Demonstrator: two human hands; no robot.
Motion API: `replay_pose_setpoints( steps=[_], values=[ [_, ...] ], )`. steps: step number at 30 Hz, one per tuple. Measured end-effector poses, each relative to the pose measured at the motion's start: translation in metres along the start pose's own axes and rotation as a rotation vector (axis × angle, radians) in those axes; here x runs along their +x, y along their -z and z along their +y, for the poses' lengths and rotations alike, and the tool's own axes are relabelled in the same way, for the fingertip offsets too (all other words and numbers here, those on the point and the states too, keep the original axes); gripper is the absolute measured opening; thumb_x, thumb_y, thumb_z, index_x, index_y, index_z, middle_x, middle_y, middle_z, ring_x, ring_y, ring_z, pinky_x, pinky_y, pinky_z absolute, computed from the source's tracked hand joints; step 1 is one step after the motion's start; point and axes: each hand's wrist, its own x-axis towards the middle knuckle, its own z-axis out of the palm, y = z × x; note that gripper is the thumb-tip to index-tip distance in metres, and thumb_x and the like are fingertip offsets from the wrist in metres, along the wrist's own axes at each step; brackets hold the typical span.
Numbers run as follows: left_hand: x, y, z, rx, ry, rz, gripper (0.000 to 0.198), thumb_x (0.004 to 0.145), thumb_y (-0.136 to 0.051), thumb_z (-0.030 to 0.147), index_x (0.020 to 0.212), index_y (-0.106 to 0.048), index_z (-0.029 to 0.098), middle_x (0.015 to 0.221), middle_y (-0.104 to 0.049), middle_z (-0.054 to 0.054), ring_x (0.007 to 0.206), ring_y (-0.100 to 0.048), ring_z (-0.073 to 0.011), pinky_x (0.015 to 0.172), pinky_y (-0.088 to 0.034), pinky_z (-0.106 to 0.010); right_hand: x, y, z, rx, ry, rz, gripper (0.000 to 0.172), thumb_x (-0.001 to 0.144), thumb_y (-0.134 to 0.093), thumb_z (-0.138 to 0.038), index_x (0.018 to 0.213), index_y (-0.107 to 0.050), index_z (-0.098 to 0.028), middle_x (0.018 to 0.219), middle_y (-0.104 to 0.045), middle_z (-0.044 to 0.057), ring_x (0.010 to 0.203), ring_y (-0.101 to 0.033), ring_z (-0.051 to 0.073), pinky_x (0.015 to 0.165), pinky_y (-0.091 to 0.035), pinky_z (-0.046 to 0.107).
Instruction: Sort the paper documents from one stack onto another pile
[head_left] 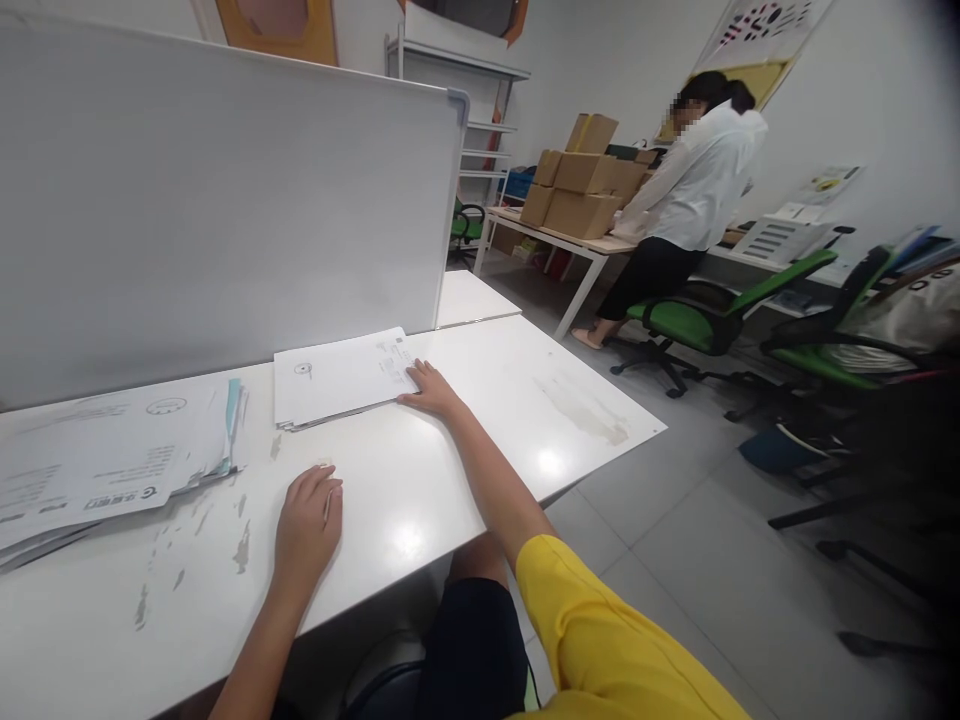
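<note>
Office room: white table (420,490), white board (232,200) at 10 o'clock, co-worker in a white shirt (712,180) near 2. Paper stack (337,380) lies at 9 o'clock, just left of centre, below the board. Right hand (431,390) is on its right edge, fingers spread, touching, not pinching. Left hand (309,510) rests on the table between 7 and 8, fingers loosely curled, no grip visible; can't tell what's under the palm.

Risks: a sideways push from the right fingers could fan the sheets, since the stack's lower-left edge already looks uneven. Second stack (90,450), between 8 and 9, has ragged edges; a sleeve or forearm catching those could drag papers out.

Containers: cardboard boxes (585,172) piled at 1 o'clock, contents not visible. Blue bin (776,450) between 3 and 4, inside unreadable.
</note>
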Motion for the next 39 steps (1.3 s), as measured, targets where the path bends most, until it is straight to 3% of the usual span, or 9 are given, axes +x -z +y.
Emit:
replay_pose_setpoints(
  steps=[5, 15, 24, 30, 34, 39],
  values=[
    [-0.002, -0.002, -0.002, 0.002, -0.011, 0.01, 0.027, 0.101, -0.044, 0.025, 0.092, -0.068, 0.019, 0.11, -0.073, -0.011, 0.114, -0.062, -0.0289, 0.099, -0.053, -0.049, -0.003, 0.0, -0.008, -0.06, -0.041, 0.075, 0.078, 0.09, -0.06, -0.063, 0.15, -0.046, -0.015, 0.167, -0.026, 0.016, 0.154, -0.022, 0.035, 0.122, -0.025, 0.045],
    [-0.001, -0.004, -0.002, -0.003, -0.019, 0.026, 0.024, 0.101, -0.045, 0.024, 0.092, -0.067, 0.019, 0.109, -0.073, -0.01, 0.114, -0.062, -0.0286, 0.098, -0.053, -0.047, -0.004, -0.001, -0.009, -0.085, -0.059, 0.126, 0.076, 0.089, -0.063, -0.059, 0.148, -0.048, -0.012, 0.163, -0.034, 0.02, 0.146, -0.039, 0.034, 0.118, -0.033, 0.043],
    [0.001, -0.004, -0.005, -0.011, -0.005, 0.014, 0.026, 0.1, -0.043, 0.025, 0.09, -0.067, 0.02, 0.109, -0.073, -0.011, 0.113, -0.063, -0.0292, 0.099, -0.052, -0.049, -0.002, -0.005, 0.0, 0.017, -0.001, 0.195, 0.078, 0.086, -0.069, -0.058, 0.147, -0.051, -0.014, 0.164, -0.033, 0.015, 0.155, -0.022, 0.032, 0.125, -0.024, 0.045],
    [0.002, -0.005, -0.004, -0.03, 0.015, 0.01, 0.028, 0.1, -0.043, 0.027, 0.089, -0.068, 0.019, 0.109, -0.073, -0.012, 0.113, -0.063, -0.0298, 0.1, -0.051, -0.05, -0.006, -0.008, 0.007, 0.135, 0.008, 0.299, 0.062, 0.09, -0.065, -0.05, 0.142, -0.057, -0.018, 0.161, -0.04, 0.013, 0.153, -0.03, 0.028, 0.125, -0.026, 0.047],
    [0.0, -0.004, -0.002, -0.03, 0.017, 0.015, 0.027, 0.1, -0.043, 0.026, 0.089, -0.067, 0.019, 0.11, -0.073, -0.012, 0.114, -0.062, -0.0299, 0.101, -0.051, -0.05, -0.021, -0.01, -0.002, 0.252, 0.063, 0.427, 0.047, 0.096, -0.055, -0.047, 0.135, -0.062, -0.021, 0.152, -0.052, 0.01, 0.145, -0.043, 0.025, 0.121, -0.034, 0.047],
    [0.006, -0.013, -0.014, -0.058, 0.001, 0.031, 0.026, 0.099, -0.045, 0.026, 0.091, -0.068, 0.019, 0.11, -0.073, -0.013, 0.114, -0.063, -0.0298, 0.103, -0.05, -0.051, -0.039, -0.013, -0.017, 0.276, 0.172, 0.6, 0.039, 0.1, -0.046, -0.047, 0.122, -0.067, -0.023, 0.138, -0.065, 0.01, 0.131, -0.055, 0.024, 0.114, -0.042, 0.045]
  ],
)
